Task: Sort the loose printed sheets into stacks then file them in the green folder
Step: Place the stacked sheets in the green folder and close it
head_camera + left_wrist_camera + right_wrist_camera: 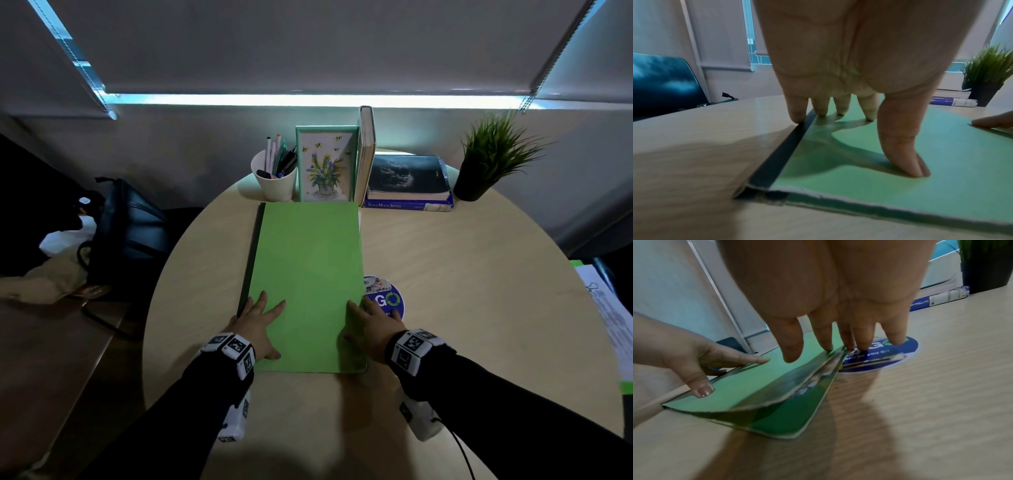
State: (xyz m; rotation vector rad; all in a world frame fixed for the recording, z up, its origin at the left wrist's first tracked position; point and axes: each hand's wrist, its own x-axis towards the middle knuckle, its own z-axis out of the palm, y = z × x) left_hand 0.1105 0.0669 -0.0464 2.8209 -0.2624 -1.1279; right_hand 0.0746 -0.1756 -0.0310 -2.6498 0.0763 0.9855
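Note:
The green folder (pixel 308 274) lies shut on the round wooden table (pixel 479 291), its dark spine (pixel 781 155) to the left. My left hand (pixel 260 322) presses flat on its near left corner, fingers spread by the spine and thumb (pixel 900 146) on the cover. My right hand (pixel 370 318) rests at the near right edge with straight fingers (pixel 826 340) on the cover's edge. That corner of the cover (pixel 756 382) is raised a little, and paper edges (pixel 818 378) show beneath. A pile of printed sheets (pixel 613 318) lies at the far right.
A blue round sticker (pixel 388 301) lies under the folder's right edge. Along the back stand a white pen cup (pixel 274 181), a framed flower picture (pixel 325 164), an upright book (pixel 366 154), stacked books (pixel 407 185) and a potted plant (pixel 489 161). A dark bag (pixel 126 233) sits left.

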